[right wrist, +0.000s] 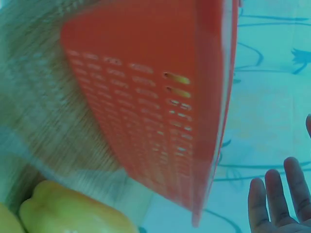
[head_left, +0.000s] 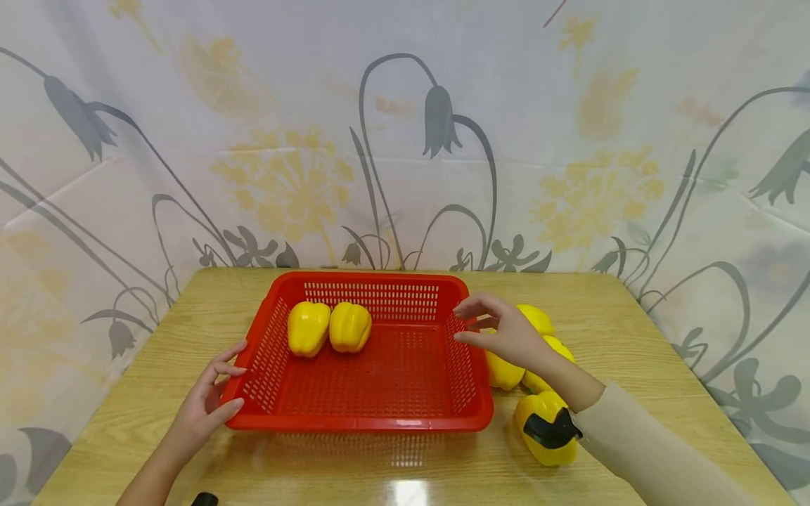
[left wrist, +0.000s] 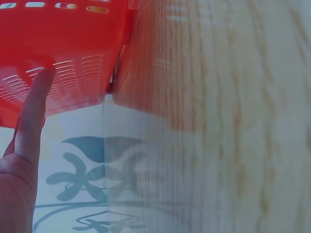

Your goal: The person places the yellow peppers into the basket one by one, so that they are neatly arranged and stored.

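A red plastic basket (head_left: pixel 373 424) with slotted walls stands on the table, two yellow bell peppers (head_left: pixel 308 329) side by side in its left part. My left hand (head_left: pixel 205 404) touches the basket's left side near the front corner; in the left wrist view a straight finger (left wrist: pixel 36 109) lies against the slotted wall. Over the right rim hovers my right hand (head_left: pixel 496 329), empty, its fingers loosely bent and the thumb apart. Several more yellow bell peppers (head_left: pixel 504 371) lie right of the basket, partly hidden beneath the right hand and forearm.
The wooden table (head_left: pixel 607 337) backs onto a flower-printed cloth (head_left: pixel 405 140). A black wrist-worn piece (head_left: pixel 552 429) overlaps the nearest loose pepper (head_left: pixel 550 453). Another small black item (head_left: pixel 204 500) shows at the bottom edge, by the left forearm.
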{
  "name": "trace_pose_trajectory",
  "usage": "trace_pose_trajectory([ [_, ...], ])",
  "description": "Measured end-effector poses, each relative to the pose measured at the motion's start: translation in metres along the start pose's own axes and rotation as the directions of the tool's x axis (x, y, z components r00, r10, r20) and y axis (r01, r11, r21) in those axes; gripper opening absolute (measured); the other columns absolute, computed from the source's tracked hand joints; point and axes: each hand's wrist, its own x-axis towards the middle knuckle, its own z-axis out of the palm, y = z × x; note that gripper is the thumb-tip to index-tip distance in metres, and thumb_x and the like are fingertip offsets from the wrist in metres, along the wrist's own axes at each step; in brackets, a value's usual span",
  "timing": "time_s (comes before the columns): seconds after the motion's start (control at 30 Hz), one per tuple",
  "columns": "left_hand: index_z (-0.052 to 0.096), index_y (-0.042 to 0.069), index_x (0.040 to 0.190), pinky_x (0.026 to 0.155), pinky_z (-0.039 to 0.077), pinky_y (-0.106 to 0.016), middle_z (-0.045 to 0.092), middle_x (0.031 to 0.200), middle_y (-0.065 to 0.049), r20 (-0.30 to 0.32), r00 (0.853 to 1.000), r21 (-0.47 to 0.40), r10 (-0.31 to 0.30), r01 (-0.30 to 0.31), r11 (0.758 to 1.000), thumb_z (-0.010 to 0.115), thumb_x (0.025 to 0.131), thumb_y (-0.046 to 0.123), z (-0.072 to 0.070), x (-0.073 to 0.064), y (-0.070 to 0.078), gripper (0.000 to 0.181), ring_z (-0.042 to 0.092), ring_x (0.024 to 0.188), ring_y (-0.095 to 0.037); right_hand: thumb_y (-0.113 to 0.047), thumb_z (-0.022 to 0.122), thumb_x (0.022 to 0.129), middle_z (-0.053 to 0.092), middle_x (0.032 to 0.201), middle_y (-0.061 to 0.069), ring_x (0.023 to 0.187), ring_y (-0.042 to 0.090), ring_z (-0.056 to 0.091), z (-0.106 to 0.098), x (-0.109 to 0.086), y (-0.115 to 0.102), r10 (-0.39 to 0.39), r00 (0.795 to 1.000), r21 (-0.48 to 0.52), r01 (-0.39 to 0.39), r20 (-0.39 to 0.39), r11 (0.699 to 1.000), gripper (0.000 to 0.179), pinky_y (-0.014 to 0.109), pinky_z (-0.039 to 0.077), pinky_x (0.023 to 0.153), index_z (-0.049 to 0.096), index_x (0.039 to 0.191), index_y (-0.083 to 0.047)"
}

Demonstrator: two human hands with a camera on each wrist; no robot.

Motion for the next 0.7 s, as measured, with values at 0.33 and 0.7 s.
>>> trace_pose_trajectory([
  [0.33,0.043,-0.014,0.108,0.093,0.03,-0.02,0.031,0.145,-0.01,0.006,1.0,-0.007,0.016,-0.016,1.0,0.044,0.071,-0.028,0.0,0.002,0.0,0.04,0.025,0.132,-0.015,-0.01,0.073,0.08,0.059,0.105,0.016,0.099,0.035,0.055,-0.012,-0.035,0.022,0.049,0.998,0.021,-0.048,-0.03,0.999,0.033,0.034,0.05,0.081,0.058,0.106,0.003],
  [0.7,0.043,-0.013,0.108,0.091,0.035,-0.017,0.031,0.144,-0.009,-0.008,1.0,0.013,-0.005,0.005,1.0,0.044,0.073,-0.027,0.001,0.001,0.001,0.038,0.029,0.128,-0.015,-0.01,0.072,0.08,0.06,0.101,0.016,0.097,0.032,0.057,-0.019,-0.066,0.047,0.087,0.993,-0.012,-0.089,-0.08,0.996,0.03,0.032,0.05,0.079,0.059,0.104,0.003],
])
